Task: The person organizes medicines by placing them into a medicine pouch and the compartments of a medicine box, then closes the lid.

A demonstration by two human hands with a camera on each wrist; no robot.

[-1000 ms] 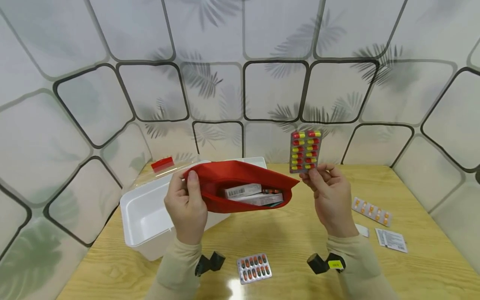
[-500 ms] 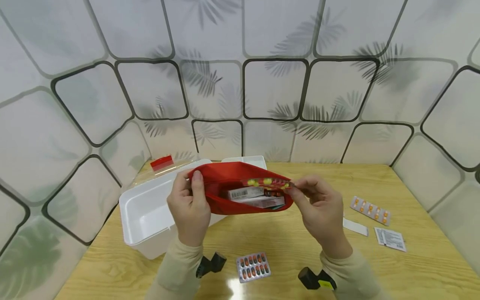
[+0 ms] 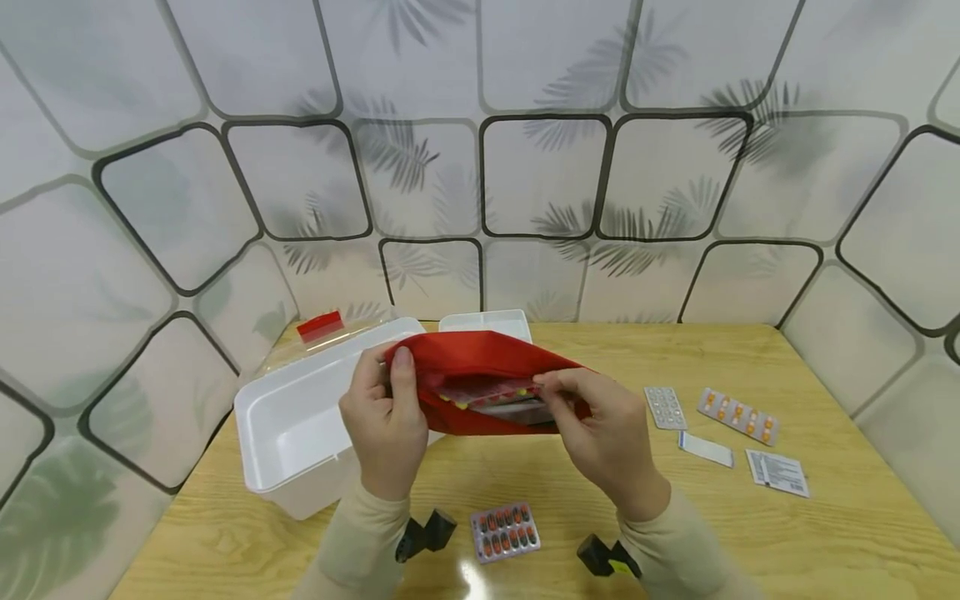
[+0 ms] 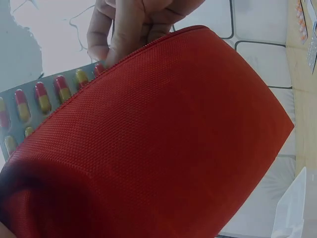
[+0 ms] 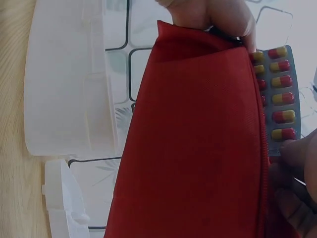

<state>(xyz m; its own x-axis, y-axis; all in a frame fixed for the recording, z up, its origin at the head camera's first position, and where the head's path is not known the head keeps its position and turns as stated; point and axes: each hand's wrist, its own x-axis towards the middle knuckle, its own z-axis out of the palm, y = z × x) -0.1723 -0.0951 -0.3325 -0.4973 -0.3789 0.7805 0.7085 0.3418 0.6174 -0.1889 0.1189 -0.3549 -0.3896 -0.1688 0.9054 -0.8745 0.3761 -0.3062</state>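
A red zippered pouch (image 3: 480,354) is held up over the table, its mouth facing me. My left hand (image 3: 386,421) grips the pouch's left end, thumb on the near side. At the mouth's right side, my right hand (image 3: 607,433) pinches one end of a blister pack of red-and-yellow capsules (image 5: 283,98). The right wrist view shows that pack lying along the zipper, partly inside the pouch. White boxes (image 3: 517,410) inside are mostly covered by the pack. In the left wrist view, the right hand's fingers (image 4: 126,29) are at the zipper edge.
A white plastic bin (image 3: 288,433) stands behind the left hand, with a white lid (image 3: 487,323) beyond. A black-and-orange capsule pack (image 3: 506,532) lies in front. To the right lie an orange-pill pack (image 3: 738,416), a small-tablet pack (image 3: 665,407), a white strip (image 3: 706,448) and a printed sachet (image 3: 777,472).
My right hand has moved left and down, taking the red-and-yellow capsule pack from upright beside the pouch to flat in its mouth. The left hand keeps its grip on the pouch.
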